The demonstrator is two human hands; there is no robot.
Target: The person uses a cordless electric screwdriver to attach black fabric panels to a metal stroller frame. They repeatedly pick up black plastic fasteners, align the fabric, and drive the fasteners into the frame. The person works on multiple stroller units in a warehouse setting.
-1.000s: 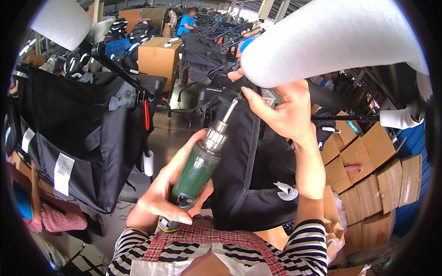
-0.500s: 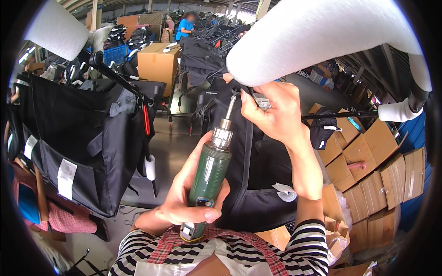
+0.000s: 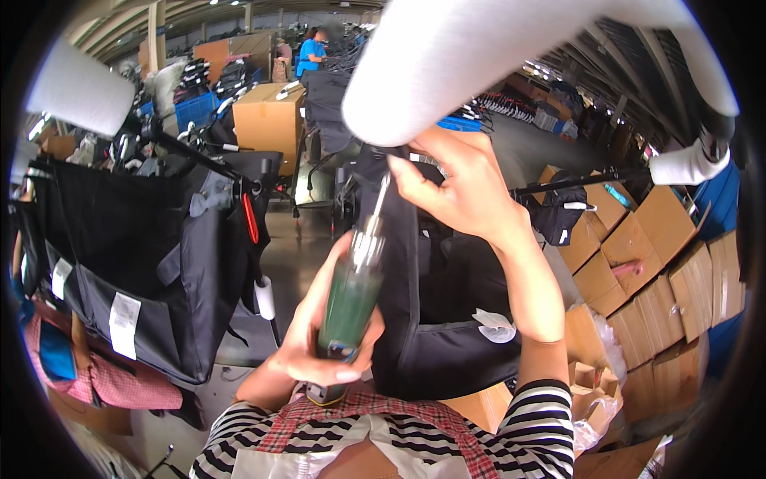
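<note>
My left hand (image 3: pixel 323 323) is wrapped round the green body of an electric screwdriver (image 3: pixel 351 299), held upright with its metal shaft pointing away from me. The bit reaches a black frame piece (image 3: pixel 383 154) just below a handle wrapped in white foam (image 3: pixel 431 72). Whether the bit touches a screw is hidden. My right hand (image 3: pixel 463 184) is closed at that same spot, thumb and fingers pinching the black piece, its fingertips partly behind the handle. Beneath both hands hangs a black fabric bag body (image 3: pixel 463 359) with a small clear plastic piece (image 3: pixel 495 326) on it.
At left stands another black fabric body (image 3: pixel 175 287) on a frame with a red strap (image 3: pixel 253 219). A person in pink checked clothing (image 3: pixel 132 383) is close at lower left. Cardboard boxes (image 3: pixel 630 247) stack at right; a brown carton (image 3: pixel 267 120) and a person in blue (image 3: pixel 309 54) are farther off.
The white-wrapped handle, the screwdriver and both hands have shifted left in the view. The screwdriver is blurred by motion now; both grips stay the same.
</note>
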